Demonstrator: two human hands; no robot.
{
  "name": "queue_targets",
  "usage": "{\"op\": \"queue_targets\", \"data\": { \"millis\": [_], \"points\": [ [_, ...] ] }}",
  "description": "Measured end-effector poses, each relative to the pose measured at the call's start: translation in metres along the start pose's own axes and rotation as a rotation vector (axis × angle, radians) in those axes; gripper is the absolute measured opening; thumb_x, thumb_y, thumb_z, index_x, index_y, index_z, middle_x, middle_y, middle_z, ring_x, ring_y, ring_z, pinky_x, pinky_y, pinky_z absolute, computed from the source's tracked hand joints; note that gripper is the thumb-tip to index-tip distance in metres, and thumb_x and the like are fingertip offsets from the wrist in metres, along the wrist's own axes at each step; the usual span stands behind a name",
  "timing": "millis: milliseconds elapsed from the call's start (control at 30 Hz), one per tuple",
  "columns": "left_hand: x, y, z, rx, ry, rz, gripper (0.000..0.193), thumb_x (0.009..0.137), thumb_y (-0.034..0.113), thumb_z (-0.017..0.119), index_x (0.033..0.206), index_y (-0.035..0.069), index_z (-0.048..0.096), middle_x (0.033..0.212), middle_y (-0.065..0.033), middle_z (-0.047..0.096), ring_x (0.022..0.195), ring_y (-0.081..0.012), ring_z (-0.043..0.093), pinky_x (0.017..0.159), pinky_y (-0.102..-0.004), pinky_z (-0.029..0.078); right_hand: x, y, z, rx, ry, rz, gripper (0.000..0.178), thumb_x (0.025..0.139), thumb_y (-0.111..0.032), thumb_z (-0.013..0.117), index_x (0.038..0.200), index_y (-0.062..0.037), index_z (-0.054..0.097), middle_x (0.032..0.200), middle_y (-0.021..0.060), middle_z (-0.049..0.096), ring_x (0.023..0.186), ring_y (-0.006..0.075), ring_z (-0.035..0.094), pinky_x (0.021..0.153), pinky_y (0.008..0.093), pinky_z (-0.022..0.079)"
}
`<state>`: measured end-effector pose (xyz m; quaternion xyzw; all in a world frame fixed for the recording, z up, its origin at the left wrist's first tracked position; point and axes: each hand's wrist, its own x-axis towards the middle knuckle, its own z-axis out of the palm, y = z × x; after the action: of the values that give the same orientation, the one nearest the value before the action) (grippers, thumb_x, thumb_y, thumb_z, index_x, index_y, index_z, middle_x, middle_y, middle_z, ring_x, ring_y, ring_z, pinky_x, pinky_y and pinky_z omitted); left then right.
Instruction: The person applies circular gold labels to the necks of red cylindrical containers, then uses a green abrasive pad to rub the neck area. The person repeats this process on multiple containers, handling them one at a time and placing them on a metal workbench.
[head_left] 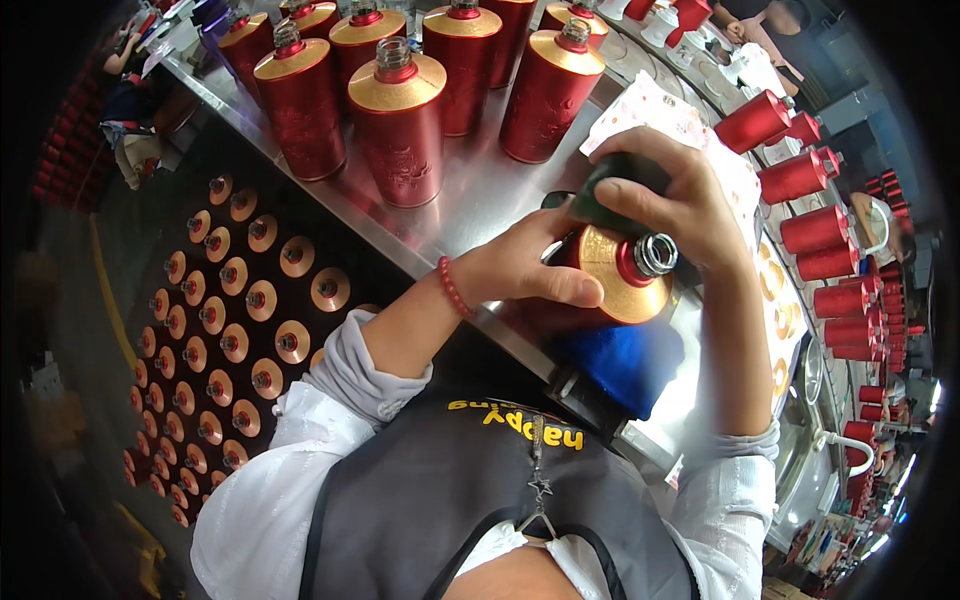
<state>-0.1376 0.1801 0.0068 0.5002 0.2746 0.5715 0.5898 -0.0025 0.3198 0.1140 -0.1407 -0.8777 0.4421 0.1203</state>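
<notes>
Floor stock: rows of red bottles with gold shoulders (215, 330) stand packed below the table edge, seen from above.
Table: a brushed steel worktable (470, 190) carries a cluster of upright red cylindrical bottles with gold tops (400, 125), uncapped, well apart from the hands.
Left hand: the left hand (525, 265), a red bead bracelet (453, 287) at its wrist, is clenched round the body of the tilted red bottle with the gold shoulder and bare threaded neck (625, 275), thumb lying along its side.
Held bottle: it lies tipped at the near table edge, neck pointing right, above a blue cloth (625, 365).
Right hand: the right hand (670, 195) pinches a dark green wiping pad (610, 190) against the gold shoulder.
Handling: probably glass under a glossy coat, so fairly heavy, stiff, breakable and slick; the broad body looks the safest hold, not the narrow neck.
Far right: more red bottles lying on their sides in a line (815, 235).
</notes>
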Motion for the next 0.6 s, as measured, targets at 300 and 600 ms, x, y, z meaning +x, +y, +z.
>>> {"op": "queue_targets", "data": {
  "millis": [300, 600],
  "points": [
    [-0.002, -0.018, 0.022, 0.272, 0.340, 0.196, 0.090, 0.077, 0.043, 0.082, 0.142, -0.002, 0.038, 0.130, -0.0187, 0.055, 0.121, -0.0280, 0.056, 0.104, -0.0384, 0.044, 0.011, 0.015, -0.012, -0.159, 0.104, 0.044, 0.030, 0.088, -0.023, 0.077, 0.108, -0.0037, 0.067, 0.095, 0.0052, 0.068, 0.090, 0.0141, 0.064, 0.085, 0.0299, 0.051],
    [0.005, -0.020, 0.004, 0.062, 0.211, 0.121, 0.091, 0.076, 0.043, 0.083, 0.142, -0.003, 0.041, 0.133, -0.0151, 0.055, 0.124, -0.0238, 0.055, 0.108, -0.0369, 0.042, 0.027, 0.025, -0.001, -0.003, -0.046, -0.042, 0.031, 0.087, -0.021, 0.077, 0.110, -0.0034, 0.067, 0.097, 0.0062, 0.069, 0.093, 0.0160, 0.066, 0.086, 0.0303, 0.052]
  ]
}}
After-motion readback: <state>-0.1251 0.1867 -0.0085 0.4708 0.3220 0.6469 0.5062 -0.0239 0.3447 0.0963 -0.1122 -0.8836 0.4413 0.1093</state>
